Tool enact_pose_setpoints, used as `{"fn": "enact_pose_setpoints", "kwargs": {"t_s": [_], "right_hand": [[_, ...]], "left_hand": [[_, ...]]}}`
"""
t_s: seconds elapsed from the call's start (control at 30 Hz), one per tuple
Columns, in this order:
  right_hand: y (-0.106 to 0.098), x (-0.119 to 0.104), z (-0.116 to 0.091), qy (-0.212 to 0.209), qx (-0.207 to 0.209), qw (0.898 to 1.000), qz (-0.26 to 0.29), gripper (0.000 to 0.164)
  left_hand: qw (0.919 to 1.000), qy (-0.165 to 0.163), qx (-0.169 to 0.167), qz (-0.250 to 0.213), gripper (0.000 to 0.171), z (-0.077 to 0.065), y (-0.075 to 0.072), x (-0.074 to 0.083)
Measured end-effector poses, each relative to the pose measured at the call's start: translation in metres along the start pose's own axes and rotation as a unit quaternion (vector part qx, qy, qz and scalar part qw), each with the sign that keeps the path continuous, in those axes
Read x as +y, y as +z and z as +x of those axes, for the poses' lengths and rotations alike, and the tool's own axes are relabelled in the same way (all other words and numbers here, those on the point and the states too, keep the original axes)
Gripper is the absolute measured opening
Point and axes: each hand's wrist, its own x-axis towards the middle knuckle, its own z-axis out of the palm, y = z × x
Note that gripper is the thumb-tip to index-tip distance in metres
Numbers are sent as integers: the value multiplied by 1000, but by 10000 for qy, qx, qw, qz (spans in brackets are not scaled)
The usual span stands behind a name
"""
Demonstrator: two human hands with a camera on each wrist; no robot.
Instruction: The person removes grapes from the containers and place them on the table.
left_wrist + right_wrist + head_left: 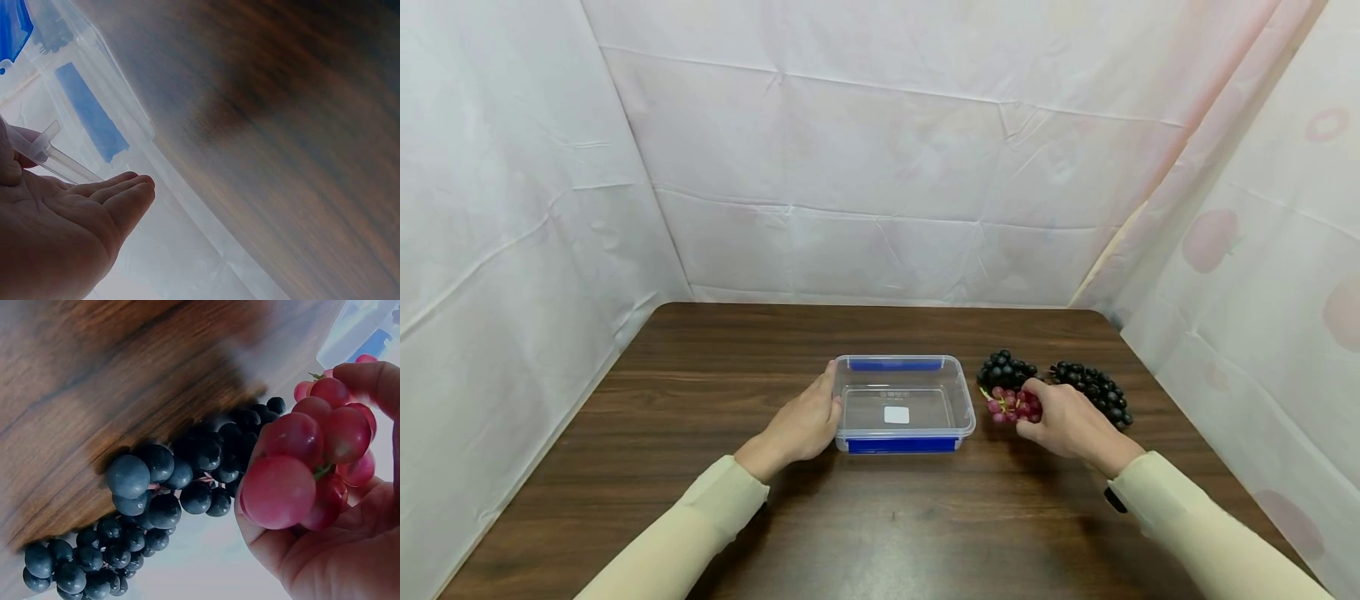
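Note:
A clear plastic food container (955, 400) with blue clips sits on the table, its inside visible from above. My left hand (801, 421) holds its left side, thumb at the rim and fingers fairly straight along the outer wall. In the left wrist view, the clear rim (69, 165) passes between the thumb and the fingers (128, 197). To the right of the container, my right hand (1067, 421) grips a small bunch of red grapes (281, 490) between thumb and fingers. A green stem shows among the berries.
Two bunches of black grapes lie close to the right hand: one bunch (1000, 367) behind the red grapes, another bunch (1101, 392) to the right. The dark wooden table (880, 525) is bordered by pale hanging cloth (880, 167) at the back and sides.

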Motion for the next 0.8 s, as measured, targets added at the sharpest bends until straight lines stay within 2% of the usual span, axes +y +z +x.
{"fn": "enact_pose_setpoints", "kwargs": {"t_s": [0.3,0.8], "right_hand": [[5,2,-3,-27,-52,10000,23,43],[11,5,-3,72,-115,9999,-28,42]], "left_hand": [[10000,28,0,13,69,-1,0,0],[10000,39,-17,25,68,-1,-1,0]]}}
